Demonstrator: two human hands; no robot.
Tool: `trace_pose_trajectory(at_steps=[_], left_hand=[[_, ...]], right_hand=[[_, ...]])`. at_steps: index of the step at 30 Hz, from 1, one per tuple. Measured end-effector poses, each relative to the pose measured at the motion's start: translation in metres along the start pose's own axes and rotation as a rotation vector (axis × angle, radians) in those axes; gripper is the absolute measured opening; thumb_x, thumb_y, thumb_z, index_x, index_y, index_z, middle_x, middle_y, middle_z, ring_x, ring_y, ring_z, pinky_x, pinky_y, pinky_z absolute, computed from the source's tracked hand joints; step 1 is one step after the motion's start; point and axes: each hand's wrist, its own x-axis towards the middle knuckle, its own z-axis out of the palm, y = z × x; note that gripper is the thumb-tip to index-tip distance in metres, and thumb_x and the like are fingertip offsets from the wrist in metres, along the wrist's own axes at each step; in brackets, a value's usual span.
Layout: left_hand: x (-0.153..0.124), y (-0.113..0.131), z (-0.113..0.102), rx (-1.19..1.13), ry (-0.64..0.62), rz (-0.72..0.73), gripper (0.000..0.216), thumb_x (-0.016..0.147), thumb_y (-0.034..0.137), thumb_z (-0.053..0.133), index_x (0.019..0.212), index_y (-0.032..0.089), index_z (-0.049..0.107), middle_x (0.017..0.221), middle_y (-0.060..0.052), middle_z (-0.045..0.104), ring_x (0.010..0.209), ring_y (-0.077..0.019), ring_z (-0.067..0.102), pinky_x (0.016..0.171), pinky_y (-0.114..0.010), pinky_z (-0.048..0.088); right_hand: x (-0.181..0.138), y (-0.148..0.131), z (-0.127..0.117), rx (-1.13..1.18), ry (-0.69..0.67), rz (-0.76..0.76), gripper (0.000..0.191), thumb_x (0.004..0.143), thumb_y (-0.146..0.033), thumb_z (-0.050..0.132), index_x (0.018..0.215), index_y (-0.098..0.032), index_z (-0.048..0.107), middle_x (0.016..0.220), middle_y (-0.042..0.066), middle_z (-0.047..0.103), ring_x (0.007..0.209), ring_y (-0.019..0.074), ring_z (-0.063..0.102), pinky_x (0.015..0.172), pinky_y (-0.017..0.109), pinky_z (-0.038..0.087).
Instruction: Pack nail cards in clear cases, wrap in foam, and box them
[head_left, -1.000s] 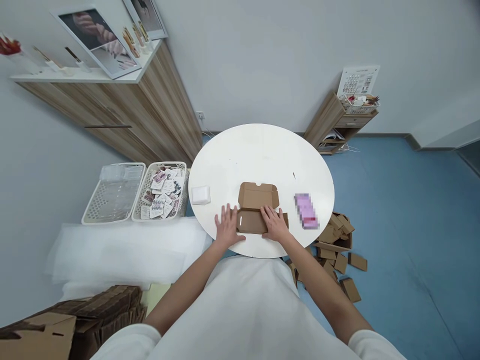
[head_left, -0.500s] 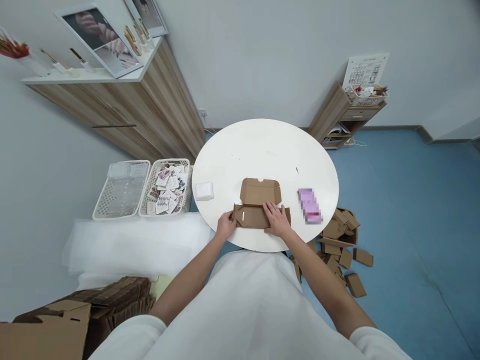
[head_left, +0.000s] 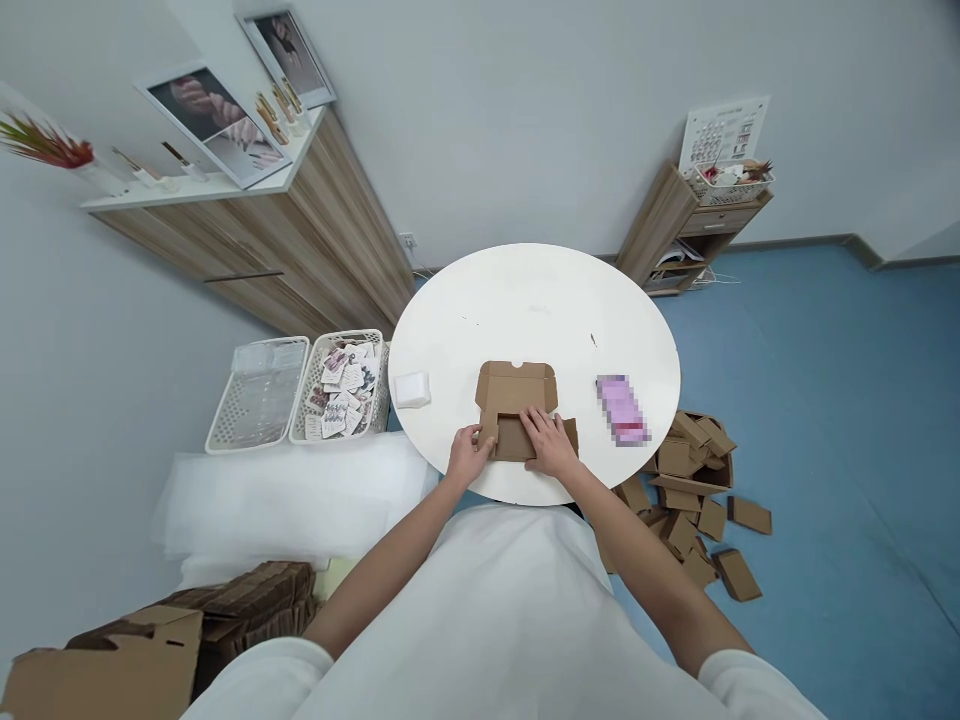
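The left hand (head_left: 466, 455) is curled, grasping the left end of a brown cardboard box (head_left: 514, 438) between its thumb and bent fingers; it sits at about 8 o'clock from the middle of the box. There, the left end panel stands folded over beside the base. The right hand (head_left: 551, 445), at about 4 o'clock on the box, is open and palm down, its fingers laid across the cardboard and its thumb apart, clasping nothing. A side flap shows past it at 3 o'clock.

The box lies half-made on the white round table (head_left: 532, 315), near the 6 o'clock edge, its notched lid panel (head_left: 517, 386) spread flat toward 12 o'clock. On the same table, a small white stack (head_left: 412, 390) rests near 9 o'clock, and a pixelated purple item (head_left: 624, 410) lies near 4 o'clock, apart from the right hand. Beyond the rim, 2 white baskets stand at 9 o'clock, the nearer basket (head_left: 381, 395) filled with printed cards, while more brown boxes (head_left: 681, 500) are heaped at 4 o'clock.
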Motion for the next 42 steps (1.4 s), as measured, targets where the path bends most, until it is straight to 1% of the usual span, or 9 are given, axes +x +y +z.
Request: trace_pose_trajectory(at_steps=[9, 19, 26, 29, 31, 33, 35, 38, 42], left_hand=[[0.019, -0.005, -0.009, 0.291, -0.125, -0.069, 0.022, 0.081, 0.03, 0.042, 0.095, 0.016, 0.051, 0.089, -0.005, 0.064, 0.08, -0.0153, 0.06, 0.066, -0.024, 0.044], [0.019, 0.001, -0.011, 0.494, -0.156, -0.028, 0.019, 0.075, 0.023, 0.044, 0.088, 0.015, 0.055, 0.086, -0.012, 0.064, 0.081, -0.0249, 0.06, 0.063, -0.031, 0.041], [0.018, 0.004, -0.007, 0.519, -0.142, -0.018, 0.02, 0.077, 0.023, 0.044, 0.091, 0.016, 0.055, 0.085, -0.01, 0.063, 0.082, -0.0235, 0.059, 0.064, -0.029, 0.042], [0.011, 0.003, -0.01, 0.455, -0.122, 0.045, 0.036, 0.079, 0.032, 0.045, 0.11, 0.016, 0.047, 0.094, -0.009, 0.062, 0.089, -0.021, 0.058, 0.071, -0.028, 0.042], [0.004, 0.003, -0.014, 0.411, -0.09, 0.13, 0.063, 0.075, 0.044, 0.05, 0.128, 0.016, 0.03, 0.112, -0.011, 0.053, 0.098, -0.0216, 0.055, 0.075, -0.029, 0.042], [-0.002, 0.005, -0.019, 0.431, -0.1, 0.223, 0.093, 0.063, 0.054, 0.059, 0.135, 0.019, 0.012, 0.129, -0.013, 0.037, 0.106, -0.0255, 0.05, 0.078, -0.031, 0.042], [-0.004, 0.011, -0.022, 0.524, -0.174, 0.274, 0.112, 0.049, 0.054, 0.069, 0.137, 0.026, 0.005, 0.135, -0.014, 0.026, 0.108, -0.0305, 0.047, 0.079, -0.034, 0.041], [0.0, 0.021, -0.021, 0.666, -0.281, 0.262, 0.124, 0.037, 0.047, 0.077, 0.136, 0.031, 0.005, 0.131, -0.016, 0.031, 0.102, -0.0347, 0.051, 0.08, -0.039, 0.04], [0.012, 0.028, -0.014, 0.735, -0.335, 0.24, 0.125, 0.036, 0.042, 0.079, 0.137, 0.029, 0.007, 0.116, -0.016, 0.046, 0.096, -0.0343, 0.054, 0.079, -0.041, 0.04]], right_hand=[[-0.006, -0.006, 0.001, -0.038, -0.054, -0.005, 0.112, 0.051, -0.05, 0.068, 0.138, -0.024, 0.002, 0.145, 0.009, 0.007, 0.131, 0.0346, -0.001, 0.094, 0.066, 0.002], [-0.011, -0.002, 0.002, -0.088, -0.066, -0.06, 0.117, 0.048, -0.059, 0.065, 0.138, -0.021, -0.001, 0.145, 0.012, 0.006, 0.131, 0.0339, -0.004, 0.097, 0.062, 0.001], [-0.012, -0.002, 0.002, -0.125, -0.079, -0.048, 0.117, 0.049, -0.058, 0.065, 0.138, -0.021, -0.001, 0.145, 0.012, 0.007, 0.131, 0.0335, -0.005, 0.099, 0.061, 0.001], [-0.012, 0.002, 0.0, -0.153, -0.074, -0.04, 0.118, 0.048, -0.057, 0.066, 0.138, -0.021, -0.002, 0.145, 0.012, 0.007, 0.131, 0.0332, -0.003, 0.098, 0.061, 0.0], [-0.012, 0.005, -0.001, -0.171, -0.079, -0.04, 0.12, 0.048, -0.057, 0.067, 0.138, -0.02, -0.003, 0.145, 0.012, 0.007, 0.132, 0.0333, -0.002, 0.098, 0.061, 0.0], [-0.012, 0.009, -0.002, -0.183, -0.087, -0.043, 0.12, 0.047, -0.057, 0.067, 0.138, -0.02, -0.002, 0.145, 0.012, 0.007, 0.131, 0.0336, -0.002, 0.099, 0.06, 0.0], [-0.011, 0.01, -0.002, -0.191, -0.088, -0.047, 0.119, 0.047, -0.058, 0.067, 0.138, -0.021, -0.002, 0.145, 0.012, 0.007, 0.131, 0.034, -0.003, 0.099, 0.06, 0.001], [-0.01, 0.008, -0.004, -0.199, -0.085, -0.05, 0.118, 0.048, -0.057, 0.067, 0.138, -0.021, -0.001, 0.145, 0.013, 0.008, 0.131, 0.0341, -0.002, 0.099, 0.059, 0.001], [-0.011, 0.004, -0.01, -0.183, -0.101, -0.05, 0.117, 0.049, -0.059, 0.065, 0.138, -0.022, -0.001, 0.145, 0.013, 0.007, 0.131, 0.0331, -0.003, 0.099, 0.058, 0.0]])
